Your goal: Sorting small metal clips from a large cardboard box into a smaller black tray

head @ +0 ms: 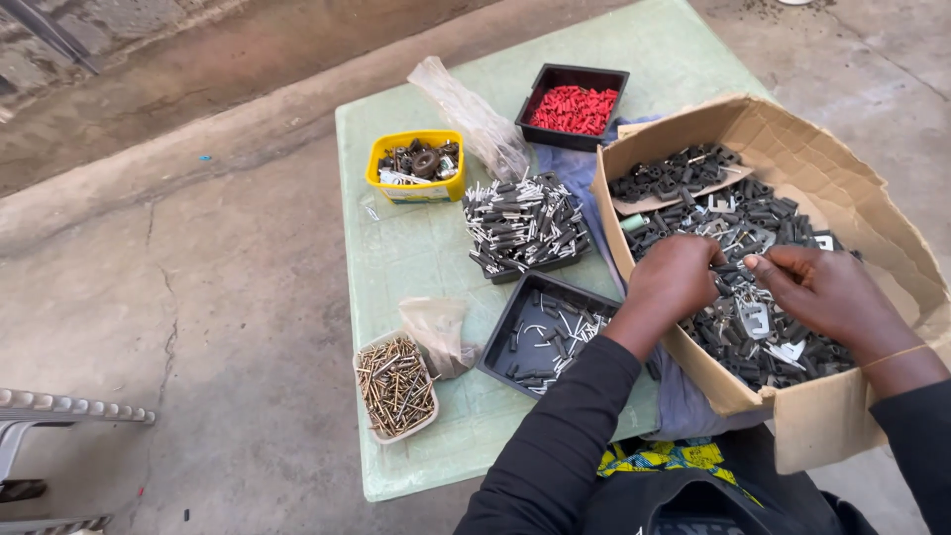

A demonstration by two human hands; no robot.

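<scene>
Both hands work inside the cardboard box [842, 188] at the desk's [416, 248] right edge: the left hand [674, 279] has its fingers curled together over the heap of small black and silver metal parts [753, 223], and the right hand [827, 292] pinches one small part between thumb and fingers (too small to identify). On the desk lie a black tray of red pieces [575, 107], a yellow tub [416, 163] and a tray of brass screws [394, 386].

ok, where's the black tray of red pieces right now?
In the head view, the black tray of red pieces sits at the far edge of the green table, just beyond the cardboard box, right of the yellow tub and the crumpled plastic bag.
</scene>
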